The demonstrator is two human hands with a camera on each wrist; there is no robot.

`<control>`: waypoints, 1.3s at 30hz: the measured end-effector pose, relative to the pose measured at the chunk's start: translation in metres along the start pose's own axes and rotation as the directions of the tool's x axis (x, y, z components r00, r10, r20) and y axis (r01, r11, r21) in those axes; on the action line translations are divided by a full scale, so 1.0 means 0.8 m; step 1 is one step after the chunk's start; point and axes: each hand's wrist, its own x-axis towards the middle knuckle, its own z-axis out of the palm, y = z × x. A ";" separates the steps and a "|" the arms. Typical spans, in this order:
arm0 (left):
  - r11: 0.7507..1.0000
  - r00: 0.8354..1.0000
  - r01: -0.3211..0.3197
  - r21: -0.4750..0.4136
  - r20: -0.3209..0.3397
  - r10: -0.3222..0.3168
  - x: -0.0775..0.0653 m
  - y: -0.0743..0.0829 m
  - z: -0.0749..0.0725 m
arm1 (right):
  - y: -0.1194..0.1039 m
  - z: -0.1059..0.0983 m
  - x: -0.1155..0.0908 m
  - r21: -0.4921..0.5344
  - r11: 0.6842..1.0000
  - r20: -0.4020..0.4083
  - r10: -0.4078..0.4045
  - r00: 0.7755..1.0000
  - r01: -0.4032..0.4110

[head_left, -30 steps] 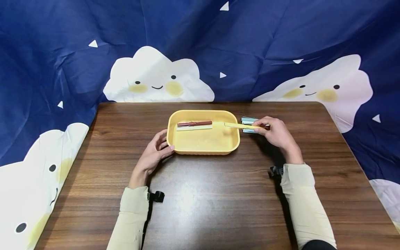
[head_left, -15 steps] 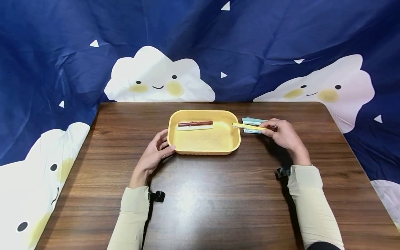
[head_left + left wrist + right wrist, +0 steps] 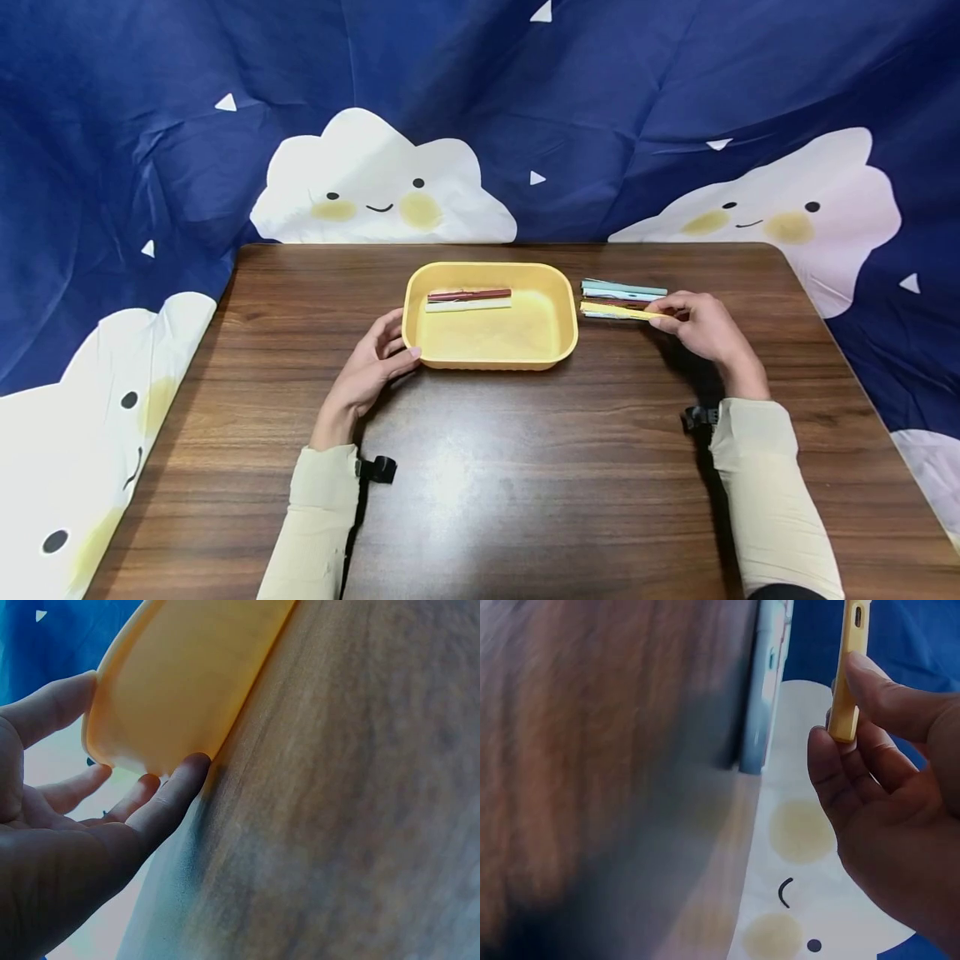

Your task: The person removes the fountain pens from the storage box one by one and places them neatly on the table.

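In the head view, my left hand (image 3: 369,373) holds the left end of a yellow plastic basket (image 3: 491,364), thumb at the front corner and fingers along the end wall. The left wrist view shows those fingertips touching the basket's wall (image 3: 176,690). A dark red pen (image 3: 468,295) and a white pen (image 3: 468,306) lie side by side inside. To the right of the basket, my right hand (image 3: 705,332) pinches a yellow pen (image 3: 845,712) near one end. That pen hangs over a row of pens, including a teal pen (image 3: 626,288) and a light blue one (image 3: 628,295).
Everything stands near the back of a brown wooden table (image 3: 480,492). Behind it hangs a dark blue curtain (image 3: 585,92) with white clouds. A black strap mount (image 3: 378,470) sits at the left wrist, another strap mount (image 3: 699,419) at the right.
My right hand has moved right with the yellow pen, from over the basket's right rim to over the row of pens. The left hand stays where it was.
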 end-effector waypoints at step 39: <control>1.000 1.000 0.011 0.012 -0.013 -0.011 0.001 0.002 0.001 | 0.025 0.008 0.004 -0.075 0.993 0.051 0.094 0.994 -0.090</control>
